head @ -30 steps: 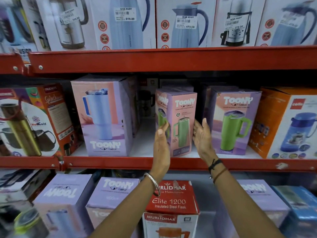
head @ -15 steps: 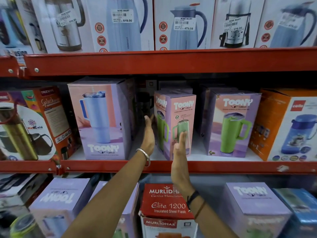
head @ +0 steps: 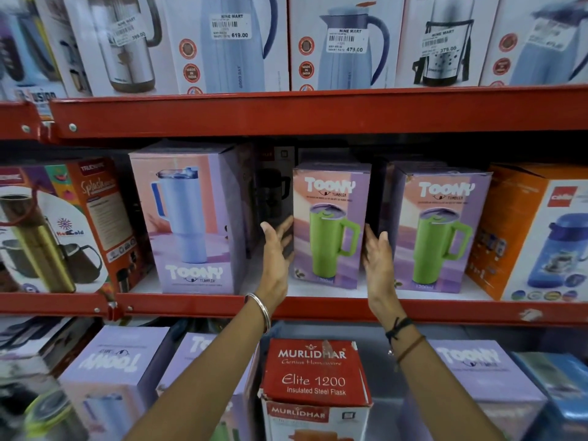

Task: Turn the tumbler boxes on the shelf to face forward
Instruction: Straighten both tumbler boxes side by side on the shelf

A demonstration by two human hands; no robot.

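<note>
Nearest, below the arms, a red flask box (head: 313, 370) stands on the lower shelf among lilac boxes. Above it 2 bare forearms reach up past the red shelf rail (head: 197, 305). The left hand (head: 276, 249), with a steel bangle at its wrist, is spread flat, fingers beside the left face of the middle tumbler box (head: 331, 227); the right hand (head: 377, 253), with dark threads at its wrist, is spread at the box's right edge. Neither hand closes on the box; whether they touch it is unclear. The box stands upright, its green-tumbler front facing forward, between a taller blue-tumbler box (head: 191, 218) and a second green-tumbler box (head: 440, 230).
</note>
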